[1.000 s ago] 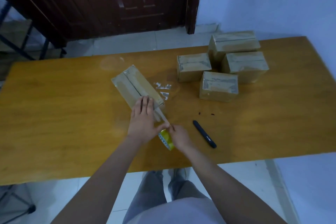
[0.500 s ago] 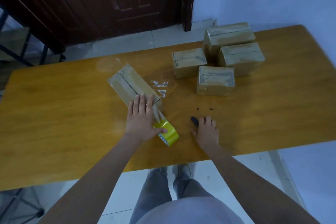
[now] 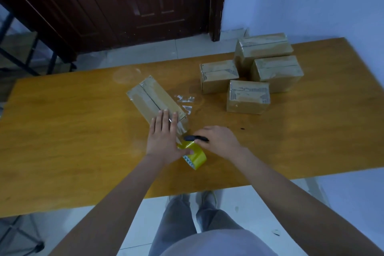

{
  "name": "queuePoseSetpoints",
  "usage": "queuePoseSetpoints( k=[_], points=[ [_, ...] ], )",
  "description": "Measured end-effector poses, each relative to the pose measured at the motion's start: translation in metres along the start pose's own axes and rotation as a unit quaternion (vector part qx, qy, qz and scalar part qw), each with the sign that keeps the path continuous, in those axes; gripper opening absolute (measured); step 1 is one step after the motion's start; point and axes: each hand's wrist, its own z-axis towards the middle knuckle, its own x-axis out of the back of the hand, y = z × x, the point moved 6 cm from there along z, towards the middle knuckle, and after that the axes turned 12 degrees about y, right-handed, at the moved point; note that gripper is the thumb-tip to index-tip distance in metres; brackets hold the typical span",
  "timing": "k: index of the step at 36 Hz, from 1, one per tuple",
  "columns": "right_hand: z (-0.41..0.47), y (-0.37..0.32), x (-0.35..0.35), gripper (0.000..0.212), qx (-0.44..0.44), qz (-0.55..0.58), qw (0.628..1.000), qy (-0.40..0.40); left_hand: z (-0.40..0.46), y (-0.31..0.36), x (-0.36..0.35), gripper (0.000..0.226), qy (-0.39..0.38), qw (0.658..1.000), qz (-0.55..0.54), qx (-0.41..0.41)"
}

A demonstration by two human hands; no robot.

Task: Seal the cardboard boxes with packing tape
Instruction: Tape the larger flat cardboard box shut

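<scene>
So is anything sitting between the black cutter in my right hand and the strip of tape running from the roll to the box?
Nothing visible. The black cutter in the right hand points across bare tabletop at the tape strip, between the roll and the box.

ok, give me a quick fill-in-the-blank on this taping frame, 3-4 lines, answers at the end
1. The left hand presses flat on the near end of the cardboard box with fingers ____.
2. The right hand holds a ____ utility knife.
3. The roll of tape by the left thumb is ____ in colour.
4. Near the table's far right, ____ taped boxes sit grouped.

Missing words: straight; black; yellow; four
</scene>
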Motion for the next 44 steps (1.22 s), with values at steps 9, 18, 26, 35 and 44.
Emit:
queuePoseSetpoints(
  k=[9,18,26,35,44],
  points=[
    [0.012,-0.012,-0.004,0.029,-0.009,-0.036,0.999,-0.017,0.0,-0.001,0.001,0.125,0.007,1.0,0.0,-0.006],
    [0.016,0.003,-0.002,0.025,-0.072,-0.058,0.996,-0.017,0.0,0.0,0.001,0.126,0.003,1.0,0.006,-0.002],
    [-0.002,0.066,-0.019,0.022,-0.246,-0.048,0.968,0.005,-0.001,0.0,0.002,0.129,-0.005,1.0,0.006,0.0],
    [-0.023,0.079,-0.043,0.041,-0.33,-0.023,0.942,0.064,0.0,0.0,0.001,0.129,-0.007,1.0,0.008,-0.003],
    [-0.004,0.002,-0.072,0.042,-0.308,0.423,0.85,-0.066,0.0,0.0,0.001,0.126,-0.002,1.0,0.0,-0.006]
  ],
)
